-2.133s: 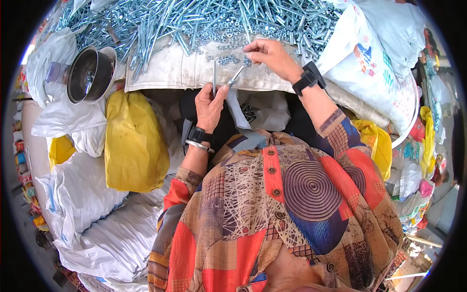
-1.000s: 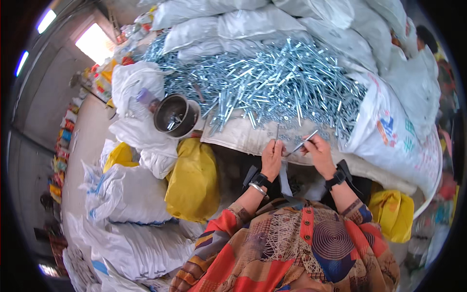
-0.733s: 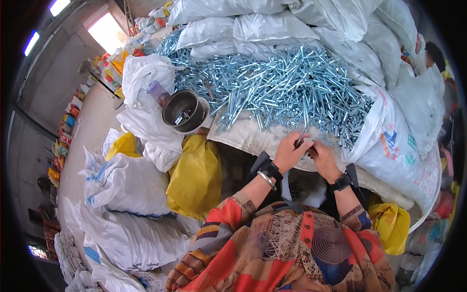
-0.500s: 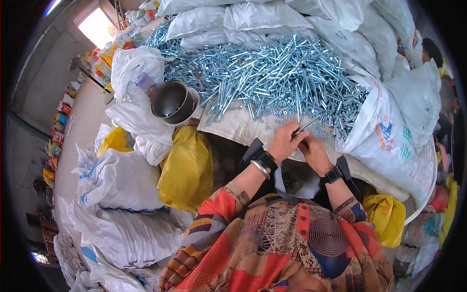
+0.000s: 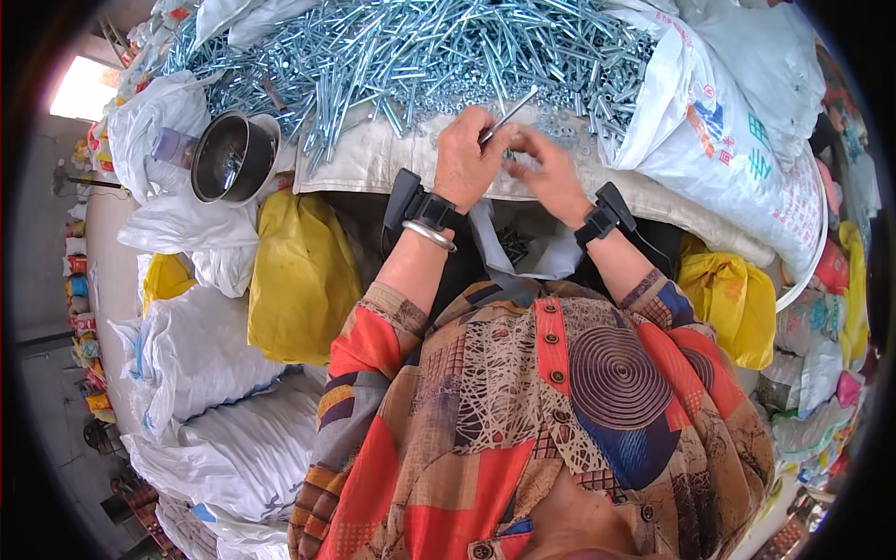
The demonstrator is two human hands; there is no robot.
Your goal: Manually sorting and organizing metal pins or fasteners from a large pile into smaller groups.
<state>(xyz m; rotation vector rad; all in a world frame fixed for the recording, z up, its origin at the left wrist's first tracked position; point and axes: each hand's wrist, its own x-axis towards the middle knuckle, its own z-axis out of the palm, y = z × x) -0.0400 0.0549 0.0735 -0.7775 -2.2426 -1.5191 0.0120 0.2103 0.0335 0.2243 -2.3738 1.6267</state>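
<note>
My left hand (image 5: 469, 161) is closed round a long, thin metal bolt (image 5: 511, 114), which slants up and to the right from its fingers. Close beside it is my right hand (image 5: 553, 177), its thumb and forefinger apart and curved; I see nothing between them. Both hands are above the near edge of a pale cloth (image 5: 359, 163). Beyond them a big pile of shiny long bolts (image 5: 392, 56) covers the cloth. Small nuts and short metal sleeves are scattered along the pile's near side.
A dark metal pot (image 5: 210, 159) with a few metal pieces in it stands at the left, by a clear plastic container (image 5: 173, 147). Yellow bags (image 5: 303, 280) hang below the cloth's edge. White woven sacks (image 5: 747, 149) stand on the right, with more (image 5: 201, 350) stacked at the left.
My view has tipped down and shifted, so the pile sits higher in the picture. My right hand has come away from the bolt and its fingers have parted; the left still holds it.
</note>
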